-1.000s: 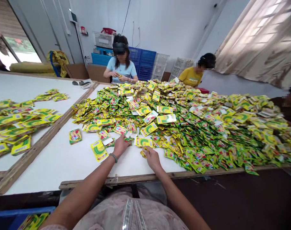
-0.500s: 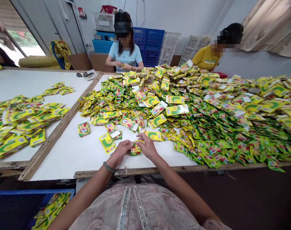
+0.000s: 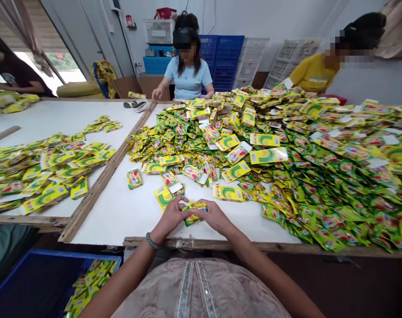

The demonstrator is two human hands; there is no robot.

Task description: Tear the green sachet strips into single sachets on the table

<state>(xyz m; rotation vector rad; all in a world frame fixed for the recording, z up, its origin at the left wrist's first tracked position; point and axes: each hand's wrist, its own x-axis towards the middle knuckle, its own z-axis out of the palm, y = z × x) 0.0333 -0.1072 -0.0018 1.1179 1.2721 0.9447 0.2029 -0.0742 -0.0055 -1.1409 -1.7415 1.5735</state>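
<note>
Between my two hands, just above the table's near edge, is a small yellow packet (image 3: 197, 205) with green and red print. The fingers of my left hand (image 3: 172, 217) close on its left end, and my right hand (image 3: 217, 216) grips its right end. A green packet (image 3: 191, 221) shows right below it; whether my fingers also hold that one I cannot tell. Beyond my left hand lie a flat yellow carton (image 3: 162, 197) and an open carton with a white flap (image 3: 169, 180). Another small carton (image 3: 134, 178) rests apart, farther left.
A large heap of green sachets (image 3: 307, 194) and yellow cartons (image 3: 269, 155) spreads across the right. Past a wooden divider strip (image 3: 98, 185) lie more filled-looking cartons (image 3: 55, 194). A blue crate (image 3: 32, 260) stands below left. Co-workers sit opposite (image 3: 189, 77), at right and far left.
The view has swung left. My fingers have shifted from pinching the packet at its top to gripping both its ends. The co-worker opposite has stretched an arm out toward the divider.
</note>
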